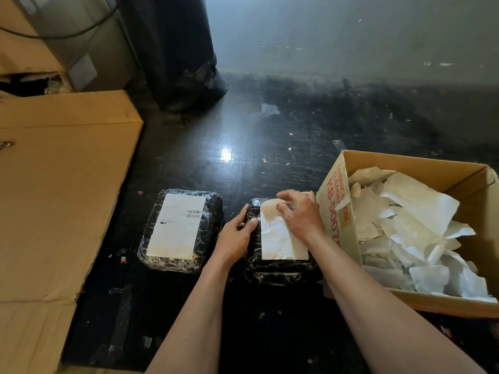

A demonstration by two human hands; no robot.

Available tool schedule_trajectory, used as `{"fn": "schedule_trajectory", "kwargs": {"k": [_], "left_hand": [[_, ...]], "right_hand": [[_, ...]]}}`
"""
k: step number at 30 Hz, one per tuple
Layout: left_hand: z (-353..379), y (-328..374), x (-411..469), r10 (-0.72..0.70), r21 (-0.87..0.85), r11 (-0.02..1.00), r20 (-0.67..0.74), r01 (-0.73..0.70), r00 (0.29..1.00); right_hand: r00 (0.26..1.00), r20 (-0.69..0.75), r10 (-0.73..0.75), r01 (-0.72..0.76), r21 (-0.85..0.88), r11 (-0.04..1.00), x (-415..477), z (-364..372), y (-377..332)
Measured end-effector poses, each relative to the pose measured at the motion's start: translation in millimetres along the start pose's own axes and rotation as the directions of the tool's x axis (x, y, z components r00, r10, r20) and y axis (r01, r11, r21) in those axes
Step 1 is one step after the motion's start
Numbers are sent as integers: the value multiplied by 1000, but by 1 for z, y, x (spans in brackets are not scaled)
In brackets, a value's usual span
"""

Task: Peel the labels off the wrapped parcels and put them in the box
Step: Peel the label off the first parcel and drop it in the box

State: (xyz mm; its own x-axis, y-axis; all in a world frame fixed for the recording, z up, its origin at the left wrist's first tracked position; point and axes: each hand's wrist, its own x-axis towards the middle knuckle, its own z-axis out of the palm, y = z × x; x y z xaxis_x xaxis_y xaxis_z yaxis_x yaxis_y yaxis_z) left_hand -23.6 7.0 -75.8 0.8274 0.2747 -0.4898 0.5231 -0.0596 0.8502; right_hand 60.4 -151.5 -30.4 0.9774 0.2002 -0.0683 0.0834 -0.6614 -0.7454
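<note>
Two black parcels wrapped in clear film lie on the dark floor. The left parcel carries a flat white label with barcodes. The right parcel bears a crumpled white label. My left hand presses on this parcel's left edge. My right hand is at the label's upper right, fingers curled on its top edge, slightly blurred. An open cardboard box with red print stands to the right, holding several peeled white labels.
A large flattened cardboard sheet covers the floor on the left. A black plastic bag stands at the back by the wall. More cardboard boxes are stacked at the top left. Small paper scraps dot the floor.
</note>
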Motion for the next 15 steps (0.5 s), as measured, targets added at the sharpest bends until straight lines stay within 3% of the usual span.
{"fn": "schedule_trajectory", "kwargs": {"k": [3, 8, 15], "left_hand": [[1, -8, 7, -13, -5, 1000, 0, 13, 1000], [4, 0, -1, 63, -18, 998, 59, -62, 996], [7, -23, 17, 2, -66, 998, -23, -4, 1000]], "right_hand": [[999, -21, -32, 30, -63, 998, 0, 4, 3], [1000, 25, 0, 0, 2, 1000, 0, -5, 3], [999, 33, 22, -24, 54, 998, 3, -3, -3]]}}
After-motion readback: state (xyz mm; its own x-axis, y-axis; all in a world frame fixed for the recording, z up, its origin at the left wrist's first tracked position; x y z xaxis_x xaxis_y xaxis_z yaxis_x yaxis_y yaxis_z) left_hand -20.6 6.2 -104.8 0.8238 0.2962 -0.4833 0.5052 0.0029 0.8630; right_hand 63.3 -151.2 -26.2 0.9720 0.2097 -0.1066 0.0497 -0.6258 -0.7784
